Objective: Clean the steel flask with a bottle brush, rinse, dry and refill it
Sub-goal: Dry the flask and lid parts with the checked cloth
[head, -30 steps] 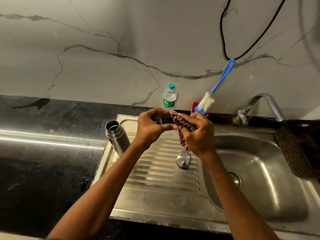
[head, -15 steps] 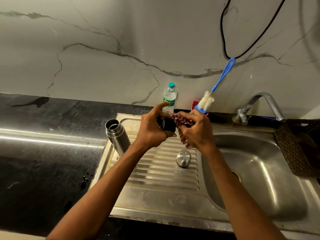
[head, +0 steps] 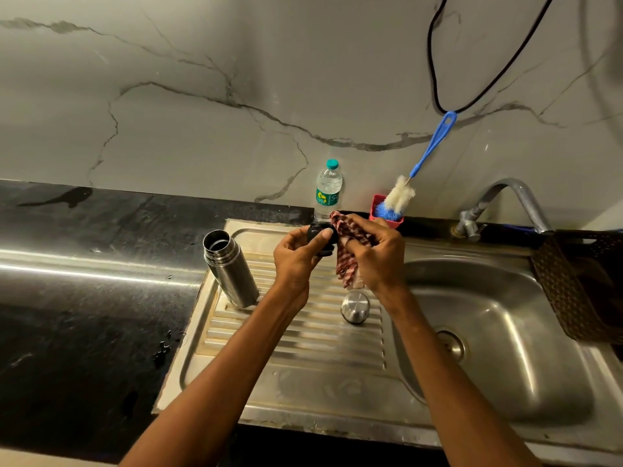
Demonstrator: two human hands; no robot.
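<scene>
While the two hands stay raised together over the far part of the ribbed drainboard (head: 296,335), the small black stopper (head: 320,234) has turned in the grasp since a second ago: then it sat mostly hidden between the fingers, half a second ago the left index finger stuck out straight above it, and now that finger has curled back down and the thumb lies flat across the stopper's near face. The left hand (head: 296,254) holds the stopper with thumb and curled fingers, and the right hand (head: 377,254) grips a red-and-white checked cloth (head: 350,251), bunched against the stopper's right side, with its loose end hanging down between the hands. The steel flask (head: 229,271) has not moved; it stands open-mouthed and uncapped on the left end of the drainboard, well to the left of the left hand and touched by neither. The steel cup lid (head: 355,307) rests on the ribs just nearer than the hanging cloth, under the right wrist. Against the far wall stand a water bottle (head: 329,188) with a teal cap and, to its right, a red holder (head: 384,210) with the blue-handled bottle brush (head: 401,197) leaning in it. To the right lies the sink basin (head: 505,348) under the tap (head: 505,200), with a dark woven basket (head: 569,288) at its far right edge
</scene>
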